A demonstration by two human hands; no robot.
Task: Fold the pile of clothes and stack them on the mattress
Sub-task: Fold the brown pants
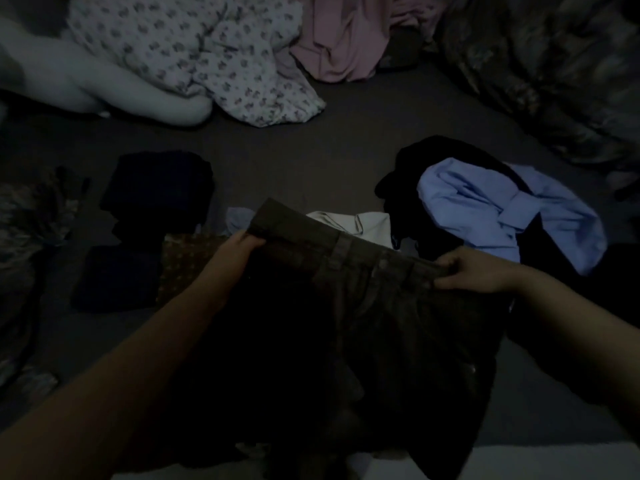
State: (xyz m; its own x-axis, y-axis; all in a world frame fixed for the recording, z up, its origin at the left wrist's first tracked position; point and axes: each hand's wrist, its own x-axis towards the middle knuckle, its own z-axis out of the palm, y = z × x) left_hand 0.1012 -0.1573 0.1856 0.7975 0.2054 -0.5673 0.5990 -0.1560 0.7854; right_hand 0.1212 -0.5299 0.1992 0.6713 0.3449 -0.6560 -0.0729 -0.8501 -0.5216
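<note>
The scene is dim. A person holds a pair of dark olive-brown trousers (346,306) by the waistband, stretched between both hands at the centre of the view, with the legs hanging toward 6 o'clock into deep shadow. The left hand (239,247) grips the left end of the waistband, thumb on top and fingers curled under the fabric. The right hand (464,271) pinches the right end, its fingers curled over the band's edge. A belt loop and a button show on the band between the two hands.

Beneath lies the dark grey mattress (311,157). At 2 o'clock sits the unfolded pile: a crumpled light blue shirt (502,213) lying over a black garment (440,157). Just beyond the waistband, at 12 o'clock, a white cloth (353,223) peeks out, touching the pile's near edge.

At 9 to 10 o'clock are folded items: a stack of dark navy clothes (159,188), a flat dark navy piece (117,278) nearer the person, and a brown patterned cloth (187,261) just beside it, partly hidden by the left forearm.

Farther off, at 11 o'clock, a white floral-print bedcover (214,57) lies bunched, with a pale pink sheet (339,39) at 12 to 1 o'clock and a mottled grey blanket (540,64) at 2 o'clock.
</note>
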